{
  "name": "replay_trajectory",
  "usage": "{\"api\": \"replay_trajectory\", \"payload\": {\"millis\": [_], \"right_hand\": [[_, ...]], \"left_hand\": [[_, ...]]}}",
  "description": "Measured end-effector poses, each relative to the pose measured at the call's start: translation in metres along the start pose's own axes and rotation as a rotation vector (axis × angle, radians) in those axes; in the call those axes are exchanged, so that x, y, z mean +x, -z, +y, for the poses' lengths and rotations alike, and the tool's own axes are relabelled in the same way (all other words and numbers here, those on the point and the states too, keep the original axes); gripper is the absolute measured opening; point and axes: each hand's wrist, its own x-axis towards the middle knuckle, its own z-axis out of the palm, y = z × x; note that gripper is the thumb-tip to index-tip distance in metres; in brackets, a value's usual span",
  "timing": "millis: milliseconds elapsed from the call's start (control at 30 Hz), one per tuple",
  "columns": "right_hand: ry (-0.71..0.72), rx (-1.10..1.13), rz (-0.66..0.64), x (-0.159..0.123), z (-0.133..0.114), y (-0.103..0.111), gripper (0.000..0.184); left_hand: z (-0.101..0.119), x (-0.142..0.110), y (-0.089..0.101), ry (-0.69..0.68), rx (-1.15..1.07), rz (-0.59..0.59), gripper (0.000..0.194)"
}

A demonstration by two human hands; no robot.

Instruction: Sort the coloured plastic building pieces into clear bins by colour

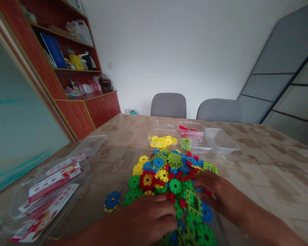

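A heap of plastic snap-together pieces [175,186] lies on the table before me: notched discs in green, blue and yellow, green square pieces, and small red ones. My left hand [156,215] is low over the near left side of the heap, fingers curled together; whatever they hold, if anything, is hidden. Reaching in from the right, my right hand [212,186] rests at the heap's right edge, thumb and fingers apart. A red piece [207,192] shows in the gap between them. Left of the heap lies a blue disc [112,201] over a yellow one.
Behind the heap stand clear tubs: one with yellow discs [163,140], one with red pieces [191,129], one with a green piece [185,144], and an open tub [222,140]. Clear packaging with printed cards [55,181] lies at left. Two grey chairs [168,104] stand behind the table.
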Motion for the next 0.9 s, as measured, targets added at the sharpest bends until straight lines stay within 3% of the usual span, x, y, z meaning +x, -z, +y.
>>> {"api": "replay_trajectory", "payload": {"millis": [200,333,433,533,600,767,900], "right_hand": [[-0.01,-0.004,-0.111,-0.02,-0.026,-0.016,0.012],[0.023,-0.011,-0.166,-0.019,-0.028,-0.025,0.008],[0.02,-0.005,-0.144,-0.02,-0.025,-0.021,0.012],[0.017,0.005,-0.093,-0.019,-0.021,-0.014,0.016],[-0.003,-0.039,-0.05,-0.015,-0.018,-0.012,0.02],[-0.068,-0.225,-0.016,-0.004,-0.01,-0.02,0.053],[-0.063,-0.225,-0.021,-0.004,-0.01,-0.027,0.04]], "left_hand": [[0.01,0.013,-0.01,-0.042,0.032,0.017,0.014],[0.006,0.011,-0.01,-0.029,0.009,0.008,0.027],[-0.002,0.003,0.0,0.029,-0.095,0.071,0.052],[-0.009,-0.007,0.014,0.142,-0.189,0.13,0.064],[-0.012,-0.013,0.022,0.214,-0.241,0.139,0.067],[-0.018,-0.014,0.024,0.269,-0.338,0.148,0.069],[-0.022,-0.019,0.028,0.301,-0.241,0.155,0.065]]}}
